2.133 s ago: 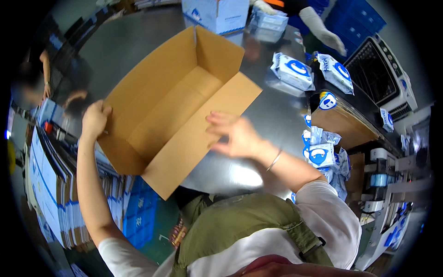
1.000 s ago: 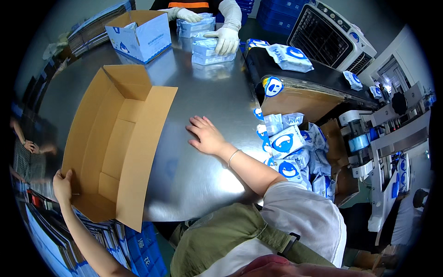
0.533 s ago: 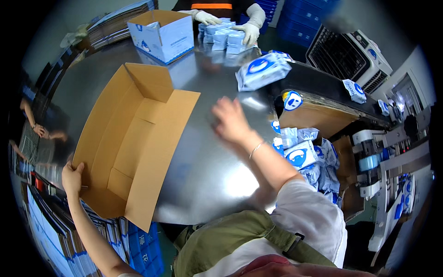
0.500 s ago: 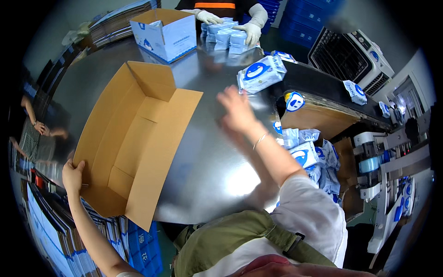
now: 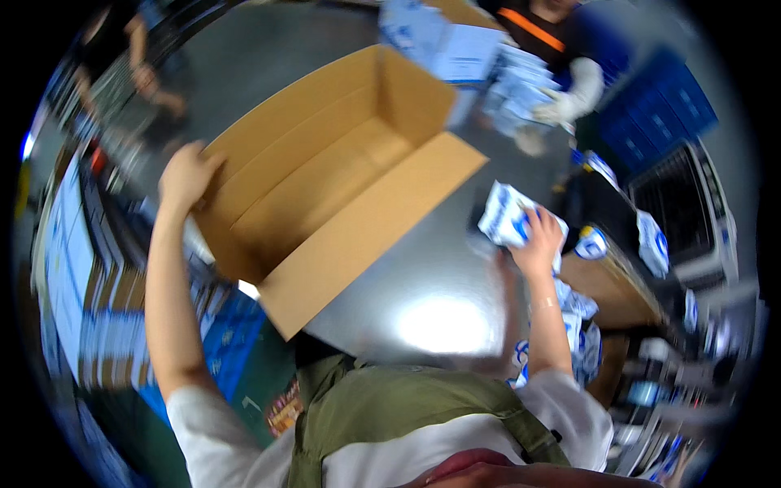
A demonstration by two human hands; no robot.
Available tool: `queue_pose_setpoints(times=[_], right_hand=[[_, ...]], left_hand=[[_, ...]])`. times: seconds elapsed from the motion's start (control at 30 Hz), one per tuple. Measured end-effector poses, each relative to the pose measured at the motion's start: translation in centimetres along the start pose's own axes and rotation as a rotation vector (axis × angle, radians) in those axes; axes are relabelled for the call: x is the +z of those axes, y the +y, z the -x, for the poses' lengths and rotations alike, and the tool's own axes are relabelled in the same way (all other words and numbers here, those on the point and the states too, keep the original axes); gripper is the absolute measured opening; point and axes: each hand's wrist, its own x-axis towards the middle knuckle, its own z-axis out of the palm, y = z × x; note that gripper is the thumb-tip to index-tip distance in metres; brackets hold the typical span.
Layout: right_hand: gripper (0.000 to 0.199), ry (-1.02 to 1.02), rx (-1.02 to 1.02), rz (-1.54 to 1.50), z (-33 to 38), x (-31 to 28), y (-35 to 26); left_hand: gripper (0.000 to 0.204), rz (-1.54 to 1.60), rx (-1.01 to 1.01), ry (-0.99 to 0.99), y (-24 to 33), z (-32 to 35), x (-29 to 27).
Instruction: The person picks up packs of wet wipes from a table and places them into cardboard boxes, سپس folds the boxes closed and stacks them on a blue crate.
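A brown, open-topped cardboard box [image 5: 325, 167] lies tilted across the metal table, its bare inside facing me and a long flap folded out toward me. At its left end my left hand [image 5: 187, 176] is closed on the edge. On the right side of the table my right hand [image 5: 537, 241] has its fingers over a white and blue soft plastic package [image 5: 504, 211] and grips it. Motion blur softens the fingers. More packages [image 5: 573, 325] of the same kind are heaped beyond my right forearm.
Across the table a co-worker's gloved hand [image 5: 573, 96] touches grouped packages [image 5: 521, 85] beside a white-blue carton [image 5: 464, 53]. A conveyor [image 5: 598, 199] carries packages at right. Flattened cartons [image 5: 114, 285] stand at left near a blue crate [image 5: 232, 333]. Another person [image 5: 142, 77] is at far left.
My right hand has moved from above the bare tabletop onto a package and closed on it. The view has turned, and the box sits more slanted, with my left hand still on its edge.
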Motion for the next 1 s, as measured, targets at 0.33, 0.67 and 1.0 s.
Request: queue_pose_setpoints(times=[0.33,0.67,1.0], right_hand=[[0.05,0.243,-0.129,-1.632,-8.1,-5.4,-11.8],[0.039,-0.816,-0.662,-0.631,-6.4,-2.9,-34.4],[0.062,-0.136,-0.111,-0.316,4.9,0.6,-13.4]], left_hand=[[0.05,0.249,-0.028,0.095,-1.6,0.1,0.1],[0.045,0.246,-0.027,0.065,-1.6,0.3,-0.1],[0.037,0.162,0.232,0.339,0.4,4.6,-2.8]])
